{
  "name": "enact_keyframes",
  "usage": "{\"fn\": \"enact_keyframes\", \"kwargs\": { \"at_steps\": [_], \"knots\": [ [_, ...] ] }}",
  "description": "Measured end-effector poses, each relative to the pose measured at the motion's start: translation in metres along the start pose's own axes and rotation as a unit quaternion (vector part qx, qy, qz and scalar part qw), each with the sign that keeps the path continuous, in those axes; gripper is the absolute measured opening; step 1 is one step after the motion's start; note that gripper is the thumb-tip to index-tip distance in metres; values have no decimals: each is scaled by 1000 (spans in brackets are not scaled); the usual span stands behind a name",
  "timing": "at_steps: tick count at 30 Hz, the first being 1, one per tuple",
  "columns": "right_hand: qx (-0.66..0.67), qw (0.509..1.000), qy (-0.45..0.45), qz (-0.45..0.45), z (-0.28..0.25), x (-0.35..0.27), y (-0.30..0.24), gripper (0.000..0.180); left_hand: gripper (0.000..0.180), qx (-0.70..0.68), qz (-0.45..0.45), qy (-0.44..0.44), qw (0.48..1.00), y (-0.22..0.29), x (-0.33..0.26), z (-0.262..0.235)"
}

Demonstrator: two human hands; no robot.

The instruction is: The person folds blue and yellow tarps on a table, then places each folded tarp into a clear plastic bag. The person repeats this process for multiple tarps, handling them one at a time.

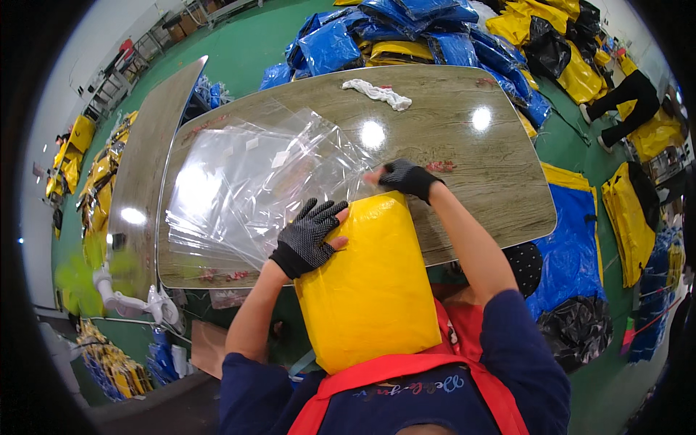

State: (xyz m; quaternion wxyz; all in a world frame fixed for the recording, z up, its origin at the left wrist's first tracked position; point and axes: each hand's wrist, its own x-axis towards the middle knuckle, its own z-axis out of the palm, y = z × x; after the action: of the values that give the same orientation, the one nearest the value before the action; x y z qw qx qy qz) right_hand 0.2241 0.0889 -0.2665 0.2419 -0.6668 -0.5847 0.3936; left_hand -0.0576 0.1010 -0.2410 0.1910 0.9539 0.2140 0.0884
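Observation:
A folded yellow plastic packet (370, 283) leans from my body up onto the near edge of the table. My left hand (310, 235), in a black dotted glove with some bare fingertips, lies with fingers spread over the packet's upper left corner. Past the packet's top edge, my right hand (407, 179) has its bare fingertips closed at the right edge of a clear plastic bag (319, 148). Glare and the bag's transparency blur the exact grip. More clear bags (210, 196) lie fanned out in a stack to the left.
A crumpled white cloth (377, 93) lies at the far side of the wood-grain table (478, 188). Blue packets (330, 47) are heaped beyond it. A green fan (98, 275) stands at the left, and blue sheeting (569, 239) at the right. Another person's legs (627, 101) show far right.

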Motion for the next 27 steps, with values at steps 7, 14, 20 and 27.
{"fn": "enact_keyframes", "kwargs": {
  "at_steps": [7, 14, 20, 27],
  "knots": [
    [335, 941, -8, -34, 14, -30, 42, 28, 66, 64, -87, 82, 991, 4, -35, 17],
    [350, 936, 0, 38, 17, -74, 29, 37, 65, -7, -113, 140, 984, 12, -37, 20],
    [-31, 946, 310, -86, 68, -92, 36, 29, 60, -1, -106, 149, 983, 9, -40, 25],
    [-65, 977, 191, -65, 45, -149, 43, 34, 43, -24, -112, 219, 969, 16, -42, 30]
  ]
}}
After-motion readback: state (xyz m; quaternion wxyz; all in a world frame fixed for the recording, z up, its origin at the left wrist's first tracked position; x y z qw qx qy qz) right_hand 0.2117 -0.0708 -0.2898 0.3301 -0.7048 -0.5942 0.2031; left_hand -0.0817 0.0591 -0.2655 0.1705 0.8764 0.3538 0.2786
